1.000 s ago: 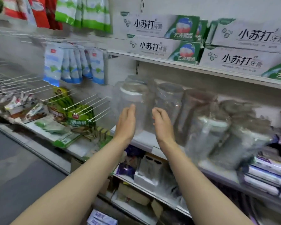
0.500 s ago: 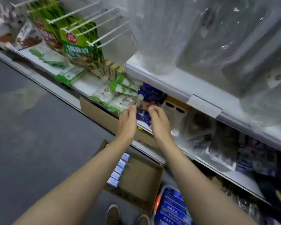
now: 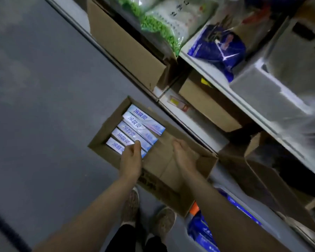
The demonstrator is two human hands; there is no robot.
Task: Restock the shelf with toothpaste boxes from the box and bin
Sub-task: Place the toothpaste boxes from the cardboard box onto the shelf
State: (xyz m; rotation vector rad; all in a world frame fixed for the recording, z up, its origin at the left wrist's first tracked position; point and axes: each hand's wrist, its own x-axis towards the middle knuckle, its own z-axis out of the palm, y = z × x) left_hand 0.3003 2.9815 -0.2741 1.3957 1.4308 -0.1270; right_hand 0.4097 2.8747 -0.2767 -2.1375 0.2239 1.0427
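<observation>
Head view: I note the gaze has dropped from the upper shelf, where the green-and-white toothpaste cartons sat, down past the mid shelves to the floor in the space of a second. Both arms have come down with it. The cardboard box (image 3: 153, 151) now lies open on the floor in front of the shoes (image 3: 147, 213), hard against the shelf (image 3: 198, 70) base.

Five toothpaste boxes (image 3: 135, 131) lie side by side in the box's left half; the right half shows bare cardboard. Left hand (image 3: 132, 157) has its fingertips on the nearest boxes, fingers loosely extended, nothing gripped yet. Right hand (image 3: 184, 157) hovers over the bare half, fingers relaxed and empty; I cannot tell whether it touches the floor of the box.

The bin (image 3: 204, 231) with blue packs sits beside the box, lower right, partly hidden by the right arm.

Reading: the shelving phase has given way to a fetch. My judgement is that the next step is a pickup from the row under the left hand. Frame is motion-blurred at right.
</observation>
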